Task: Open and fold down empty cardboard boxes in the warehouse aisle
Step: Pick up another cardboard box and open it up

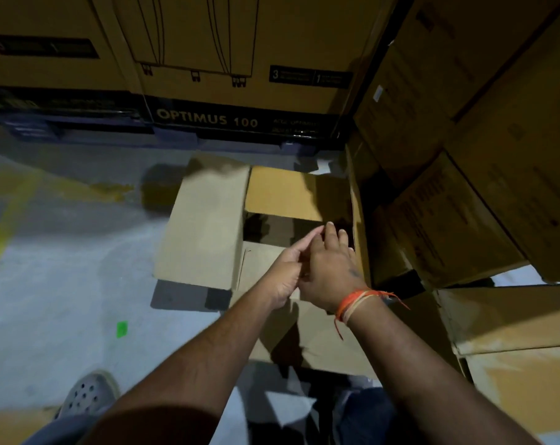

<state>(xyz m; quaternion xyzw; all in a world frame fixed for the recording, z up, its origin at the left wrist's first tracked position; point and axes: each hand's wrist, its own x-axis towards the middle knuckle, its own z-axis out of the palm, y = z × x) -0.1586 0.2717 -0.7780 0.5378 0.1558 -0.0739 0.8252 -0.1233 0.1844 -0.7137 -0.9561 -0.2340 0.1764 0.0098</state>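
We found the cardboard box (204, 226) opened on the floor but not flattened; our left hand (285, 274) and right hand (330, 271) hung relaxed, gripping nothing.

left grip (288, 268) open, right grip (331, 271) open, touching

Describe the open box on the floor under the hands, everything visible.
The box is plain brown cardboard, standing on the grey floor against stacked cartons. Its top is open: left flap spread outward, far flap tilted up, dark interior showing. Both hands, left and right, hover together over its near flap; contact is unclear.
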